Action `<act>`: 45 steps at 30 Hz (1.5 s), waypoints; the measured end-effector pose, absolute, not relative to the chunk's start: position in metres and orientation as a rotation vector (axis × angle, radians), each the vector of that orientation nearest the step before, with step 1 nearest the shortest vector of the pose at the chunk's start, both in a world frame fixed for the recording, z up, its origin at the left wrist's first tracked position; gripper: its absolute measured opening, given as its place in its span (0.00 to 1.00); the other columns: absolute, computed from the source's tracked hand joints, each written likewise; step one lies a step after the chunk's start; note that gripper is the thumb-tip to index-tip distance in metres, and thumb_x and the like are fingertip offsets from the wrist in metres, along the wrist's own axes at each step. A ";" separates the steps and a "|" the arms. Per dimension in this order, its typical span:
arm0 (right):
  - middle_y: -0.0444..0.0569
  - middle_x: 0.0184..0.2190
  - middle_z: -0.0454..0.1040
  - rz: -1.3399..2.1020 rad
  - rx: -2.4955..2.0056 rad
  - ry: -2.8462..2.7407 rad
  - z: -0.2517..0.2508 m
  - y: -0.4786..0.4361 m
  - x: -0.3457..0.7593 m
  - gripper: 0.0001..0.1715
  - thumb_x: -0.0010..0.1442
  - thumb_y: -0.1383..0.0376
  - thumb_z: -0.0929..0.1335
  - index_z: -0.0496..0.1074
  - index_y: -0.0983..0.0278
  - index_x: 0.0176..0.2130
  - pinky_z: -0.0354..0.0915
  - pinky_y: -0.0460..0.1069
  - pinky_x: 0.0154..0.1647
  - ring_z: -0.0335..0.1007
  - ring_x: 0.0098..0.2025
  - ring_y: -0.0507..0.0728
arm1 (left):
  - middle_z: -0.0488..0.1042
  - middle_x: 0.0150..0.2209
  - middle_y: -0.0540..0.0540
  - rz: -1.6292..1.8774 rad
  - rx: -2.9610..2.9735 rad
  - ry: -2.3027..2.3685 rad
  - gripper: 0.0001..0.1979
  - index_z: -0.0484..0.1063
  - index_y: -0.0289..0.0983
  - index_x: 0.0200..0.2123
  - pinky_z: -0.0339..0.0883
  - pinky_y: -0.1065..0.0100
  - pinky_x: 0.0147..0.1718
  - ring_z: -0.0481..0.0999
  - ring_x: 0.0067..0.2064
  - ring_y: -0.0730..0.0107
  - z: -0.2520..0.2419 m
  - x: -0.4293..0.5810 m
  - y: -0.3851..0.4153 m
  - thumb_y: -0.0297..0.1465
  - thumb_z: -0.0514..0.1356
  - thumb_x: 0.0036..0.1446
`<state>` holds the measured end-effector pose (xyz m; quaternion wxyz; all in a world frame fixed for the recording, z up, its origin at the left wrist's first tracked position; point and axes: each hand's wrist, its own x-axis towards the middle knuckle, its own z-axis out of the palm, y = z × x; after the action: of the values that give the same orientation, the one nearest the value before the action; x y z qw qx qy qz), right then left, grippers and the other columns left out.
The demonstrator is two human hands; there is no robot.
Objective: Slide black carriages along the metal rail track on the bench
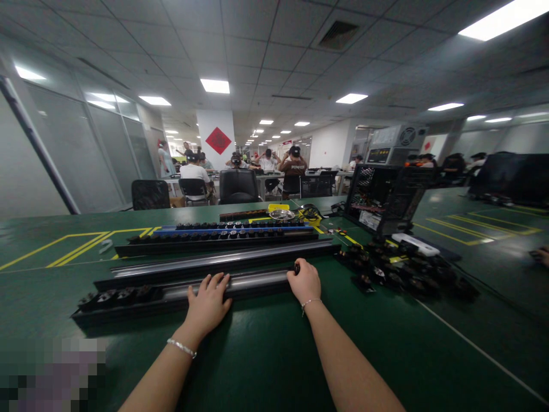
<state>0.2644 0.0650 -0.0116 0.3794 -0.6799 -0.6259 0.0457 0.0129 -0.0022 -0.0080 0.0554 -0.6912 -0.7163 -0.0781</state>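
My left hand [209, 301] lies with spread fingers across the nearest long black rail [253, 281], which has a shiny grey channel. At the right end of that rail, my right hand [305, 281] is closed with its fingertips on a small black part [297, 268]; most of this part is hidden. Several black pieces with round metallic tops [126, 294] stand in a row at the rail's left end. Just behind is a second long rail [223, 258] with a bare channel. To the right, a loose pile of similar black pieces [407, 269] lies on the green table [266, 349].
Farther back are filled rails [227, 234], a blue strip [283, 229], a round clear dish [282, 214] and a yellow item [278, 207]. An open computer case [386, 194] stands at the back right, near a dark monitor [510, 177]. People sit at distant desks.
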 end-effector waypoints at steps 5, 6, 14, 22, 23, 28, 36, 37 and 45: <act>0.50 0.36 0.71 0.101 -1.682 -1.593 -0.013 0.067 0.266 0.13 0.49 0.66 0.62 0.68 0.63 0.37 0.58 0.51 0.45 0.63 0.42 0.59 | 0.56 0.63 0.46 -0.250 -2.093 -2.168 0.29 0.54 0.46 0.61 0.44 0.34 0.54 0.50 0.64 0.51 -0.010 0.011 -0.002 0.36 0.50 0.54; 0.50 0.36 0.71 0.096 -1.671 -1.591 -0.014 0.067 0.266 0.13 0.48 0.67 0.62 0.68 0.63 0.37 0.58 0.51 0.45 0.63 0.42 0.58 | 0.55 0.63 0.46 -0.247 -2.095 -2.170 0.29 0.54 0.46 0.61 0.44 0.34 0.54 0.50 0.64 0.51 -0.010 0.011 -0.002 0.36 0.50 0.54; 0.52 0.39 0.69 0.167 -1.703 -1.506 -0.016 0.069 0.271 0.16 0.48 0.67 0.61 0.67 0.64 0.40 0.60 0.50 0.44 0.64 0.42 0.58 | 0.55 0.63 0.45 -0.235 -2.106 -2.187 0.29 0.54 0.45 0.61 0.44 0.34 0.55 0.49 0.64 0.50 -0.008 0.011 -0.002 0.36 0.50 0.54; 0.50 0.37 0.68 0.214 -1.681 -1.516 -0.015 0.070 0.277 0.16 0.48 0.67 0.61 0.66 0.63 0.39 0.60 0.49 0.43 0.64 0.41 0.57 | 0.55 0.63 0.45 -0.241 -2.102 -2.182 0.29 0.54 0.45 0.61 0.45 0.34 0.55 0.49 0.64 0.50 -0.008 0.011 -0.002 0.36 0.49 0.54; 0.49 0.37 0.68 0.207 -1.673 -1.536 -0.015 0.071 0.278 0.15 0.47 0.67 0.61 0.66 0.63 0.38 0.60 0.49 0.42 0.64 0.41 0.57 | 0.55 0.63 0.45 -0.239 -2.099 -2.183 0.29 0.54 0.45 0.61 0.45 0.34 0.55 0.49 0.64 0.50 -0.008 0.011 -0.002 0.37 0.49 0.54; 0.49 0.36 0.68 0.177 -1.619 -1.589 -0.018 0.074 0.283 0.13 0.46 0.67 0.61 0.66 0.63 0.36 0.60 0.49 0.43 0.64 0.40 0.57 | 0.56 0.63 0.44 -0.229 -2.089 -2.180 0.29 0.54 0.46 0.61 0.45 0.35 0.55 0.49 0.64 0.50 -0.008 0.012 -0.003 0.36 0.50 0.54; 0.51 0.37 0.67 0.189 -1.592 -1.500 -0.020 0.076 0.285 0.15 0.46 0.68 0.61 0.66 0.64 0.37 0.61 0.49 0.44 0.65 0.40 0.56 | 0.55 0.63 0.45 -0.236 -2.095 -2.170 0.29 0.54 0.46 0.61 0.43 0.34 0.55 0.49 0.64 0.50 -0.009 0.012 -0.003 0.36 0.50 0.55; 0.51 0.37 0.67 0.194 -1.590 -1.498 -0.020 0.076 0.286 0.15 0.46 0.68 0.61 0.66 0.64 0.37 0.61 0.49 0.44 0.65 0.40 0.56 | 0.55 0.63 0.45 -0.238 -2.094 -2.166 0.29 0.54 0.46 0.61 0.43 0.34 0.55 0.49 0.64 0.50 -0.009 0.012 -0.003 0.36 0.50 0.55; 0.50 0.37 0.68 0.219 -1.616 -1.482 -0.019 0.076 0.286 0.16 0.45 0.67 0.61 0.67 0.63 0.37 0.61 0.49 0.42 0.65 0.39 0.56 | 0.55 0.63 0.44 -0.224 -2.099 -2.173 0.29 0.53 0.46 0.61 0.44 0.34 0.54 0.49 0.64 0.50 -0.009 0.011 -0.002 0.36 0.50 0.55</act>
<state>0.2864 0.0756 -0.0194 0.4522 -0.6540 -0.5999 0.0886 0.0107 -0.0024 -0.0093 0.0562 -0.6917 -0.7162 -0.0737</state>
